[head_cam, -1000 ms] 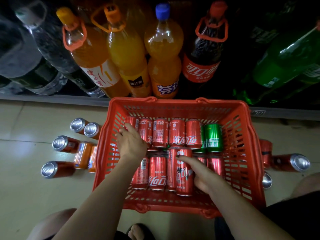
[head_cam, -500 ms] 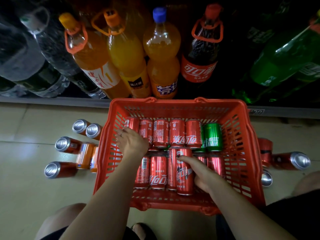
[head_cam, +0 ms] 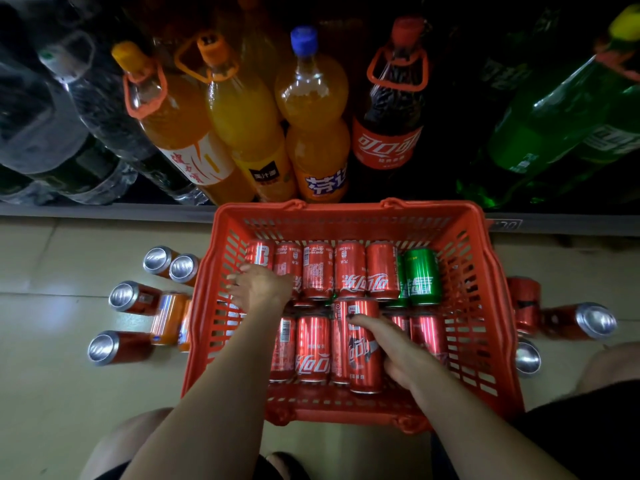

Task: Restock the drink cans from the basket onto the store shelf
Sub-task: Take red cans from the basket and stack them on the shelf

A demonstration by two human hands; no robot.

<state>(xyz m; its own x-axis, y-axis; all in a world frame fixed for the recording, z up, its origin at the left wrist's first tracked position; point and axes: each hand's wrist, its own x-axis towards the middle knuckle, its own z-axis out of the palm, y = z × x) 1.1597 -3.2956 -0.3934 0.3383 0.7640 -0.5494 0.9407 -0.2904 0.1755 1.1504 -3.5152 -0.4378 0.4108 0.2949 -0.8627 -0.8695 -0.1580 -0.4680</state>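
Inside slatted plastic basket (head_cam: 485, 306), glossy cylindrical cans (head_cam: 313, 348) under both hands.

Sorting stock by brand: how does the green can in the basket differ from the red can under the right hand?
The green can lies in the far row at the right end, untouched; the red can lies in the near row, and the right hand grips it. Their colours differ. Both lie on their sides in the orange basket.

1 red basket (head_cam: 491, 306), 2 hands, 1 green can (head_cam: 420, 276), 4 orange bottles, 1 cola bottle (head_cam: 388, 133)
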